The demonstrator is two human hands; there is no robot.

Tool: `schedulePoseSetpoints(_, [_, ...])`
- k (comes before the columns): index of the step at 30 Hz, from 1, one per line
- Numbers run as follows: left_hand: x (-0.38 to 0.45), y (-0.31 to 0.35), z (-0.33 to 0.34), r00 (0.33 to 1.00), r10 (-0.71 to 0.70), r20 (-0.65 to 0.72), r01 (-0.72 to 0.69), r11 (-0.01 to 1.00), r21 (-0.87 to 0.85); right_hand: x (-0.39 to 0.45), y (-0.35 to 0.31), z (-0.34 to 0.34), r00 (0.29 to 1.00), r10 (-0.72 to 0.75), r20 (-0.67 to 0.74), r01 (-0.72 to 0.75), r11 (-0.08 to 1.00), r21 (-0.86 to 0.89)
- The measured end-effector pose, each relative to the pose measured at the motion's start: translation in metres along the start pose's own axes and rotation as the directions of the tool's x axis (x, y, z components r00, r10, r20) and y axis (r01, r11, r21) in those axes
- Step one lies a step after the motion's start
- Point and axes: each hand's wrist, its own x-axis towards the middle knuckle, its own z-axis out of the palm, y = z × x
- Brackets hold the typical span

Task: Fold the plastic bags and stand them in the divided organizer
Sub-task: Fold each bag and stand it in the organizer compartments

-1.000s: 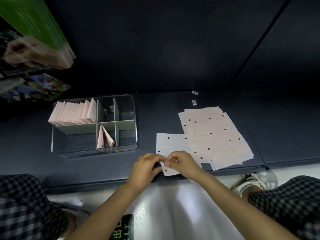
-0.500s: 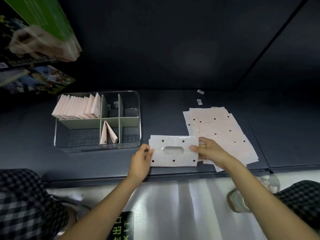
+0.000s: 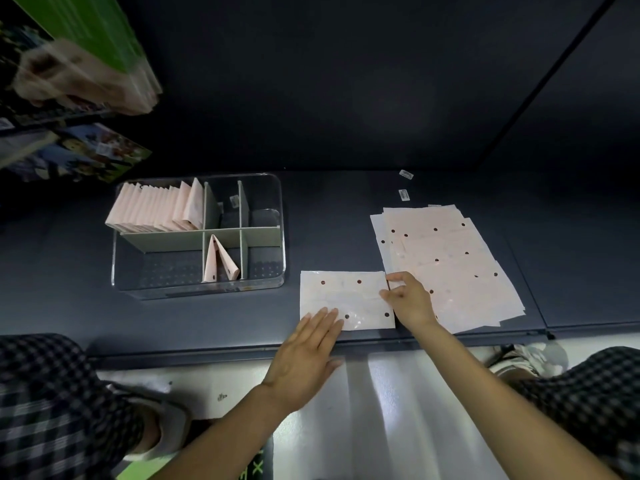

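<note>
Step in hand: one bag [image 3: 346, 299] is laid flat on the dark shelf [image 3: 346, 209] at its near edge, ready for its first fold. By my judgement the folding of this one has not started; the sheet lies at full width, dots showing.

My left hand [image 3: 304, 355] is released, fingers straight and together, tips resting on the bag's near-left corner and pinning it flat. Palm hangs off the shelf edge toward me.

My right hand [image 3: 408, 303] pinches the bag's right edge between thumb and forefinger, other fingers loosely curled. The sheet runs leftward from that pinch.

Just beyond and to the right of my right hand: the stack of unfolded bags [image 3: 446, 261], fanned loosely, the right hand partly lying over its near-left corner. Many left to do.

Well to the left of my left hand and farther back: the divided organizer [image 3: 266, 282], clear walls, pale green partitions. Its far-left compartment holds a tight row of folded bags [image 3: 156, 209] standing upright. A near middle compartment holds two folded bags [image 3: 218, 263] leaning apart.

Next move, as I judge it: carry the pinched edge over leftward while the left hand holds the sheet still. Thin plastic slides easily; the edges need lining up before creasing.
</note>
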Motion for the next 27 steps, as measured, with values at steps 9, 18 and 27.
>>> schedulePoseSetpoints(9, [-0.008,-0.016,0.014,0.967,-0.016,0.255,-0.014,0.993,0.113,0.0,-0.003,0.0,1.0,0.025,-0.013,-0.025,1.0,0.003])
schedulePoseSetpoints(18, [-0.004,-0.014,0.012,0.96,-0.006,0.281,-0.033,0.991,0.133,-0.06,0.012,0.037,0.539,-0.821,0.186,0.651,0.266,-0.711])
schedulePoseSetpoints(27, [-0.002,-0.024,0.014,0.971,-0.005,0.239,-0.021,0.994,0.104,-0.066,0.067,-0.003,0.585,-0.738,0.337,0.628,0.149,-0.764])
